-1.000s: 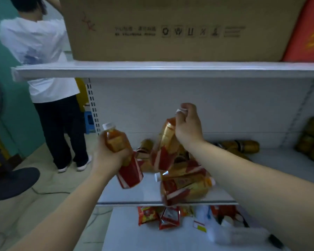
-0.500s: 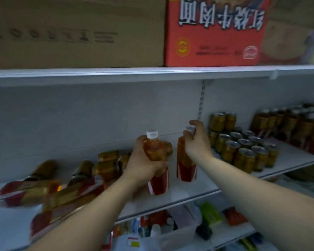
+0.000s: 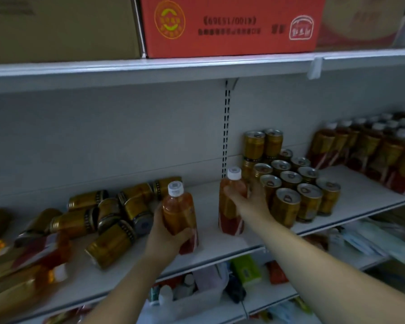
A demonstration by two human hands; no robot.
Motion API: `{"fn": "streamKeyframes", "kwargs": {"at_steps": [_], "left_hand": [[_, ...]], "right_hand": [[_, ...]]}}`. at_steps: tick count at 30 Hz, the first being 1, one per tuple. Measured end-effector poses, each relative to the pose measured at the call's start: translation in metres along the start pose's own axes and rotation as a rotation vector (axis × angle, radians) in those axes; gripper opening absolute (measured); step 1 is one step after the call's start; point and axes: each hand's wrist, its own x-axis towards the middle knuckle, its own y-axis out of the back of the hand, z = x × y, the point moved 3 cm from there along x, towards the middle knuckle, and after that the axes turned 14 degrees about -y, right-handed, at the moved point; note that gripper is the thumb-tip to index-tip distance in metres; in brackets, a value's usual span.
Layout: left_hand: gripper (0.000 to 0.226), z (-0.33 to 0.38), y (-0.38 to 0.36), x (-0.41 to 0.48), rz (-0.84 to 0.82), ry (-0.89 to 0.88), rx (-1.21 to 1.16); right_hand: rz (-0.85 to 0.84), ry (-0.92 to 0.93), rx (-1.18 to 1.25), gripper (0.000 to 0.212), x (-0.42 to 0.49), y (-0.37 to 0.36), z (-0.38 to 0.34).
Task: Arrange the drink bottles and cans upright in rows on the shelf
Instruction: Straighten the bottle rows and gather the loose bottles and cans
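My left hand (image 3: 166, 237) grips an orange tea bottle (image 3: 179, 211) with a white cap and red label, held upright just above the white shelf (image 3: 220, 244). My right hand (image 3: 248, 202) is wrapped around a second, similar bottle (image 3: 230, 206), which stands upright on the shelf beside a block of upright gold cans (image 3: 295, 183). Several gold cans (image 3: 112, 216) lie on their sides to the left. More bottles (image 3: 26, 272) lie flat at the far left.
Upright bottles (image 3: 372, 153) stand in rows at the far right of the shelf. A red carton (image 3: 232, 24) and a brown carton (image 3: 56, 26) sit on the shelf above. Below is a lower shelf (image 3: 267, 295) with mixed small goods.
My view swung right from the shelf's left end to the can section. Both hands carried their bottles rightward; the right bottle now stands on the shelf next to the upright cans.
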Motion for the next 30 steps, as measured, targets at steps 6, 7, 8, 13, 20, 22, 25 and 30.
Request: {"fn": "streamKeyframes", "kwargs": {"at_steps": [6, 7, 8, 13, 20, 22, 25, 30], "left_hand": [[0.081, -0.019, -0.009, 0.006, 0.019, 0.016, -0.067], [0.075, -0.021, -0.010, 0.007, 0.026, 0.016, -0.080], [0.069, -0.023, -0.011, 0.009, 0.037, 0.025, -0.104], [0.037, -0.019, -0.016, 0.029, 0.053, 0.099, -0.322], [0.023, 0.056, -0.079, 0.040, 0.033, 0.042, -0.524], [0.038, 0.088, -0.114, 0.040, -0.043, -0.038, -0.543], [0.056, 0.126, -0.178, 0.036, -0.167, -0.109, -0.559], [0.032, 0.162, -0.304, 0.032, -0.308, -0.180, -0.472]], "right_hand": [[-0.048, -0.059, -0.081, 0.072, -0.007, -0.011, 0.032], [-0.029, -0.065, -0.053, 0.071, -0.009, -0.013, 0.035], [-0.014, -0.062, -0.020, 0.067, -0.011, -0.014, 0.037], [0.036, -0.060, 0.114, 0.052, -0.027, -0.004, 0.040], [0.235, 0.005, 0.340, 0.051, -0.039, 0.078, -0.005], [0.304, 0.061, 0.324, 0.060, -0.042, 0.116, -0.015], [0.413, 0.128, 0.227, 0.070, -0.044, 0.179, -0.015], [0.553, 0.106, 0.212, 0.065, -0.037, 0.308, 0.012]]}}
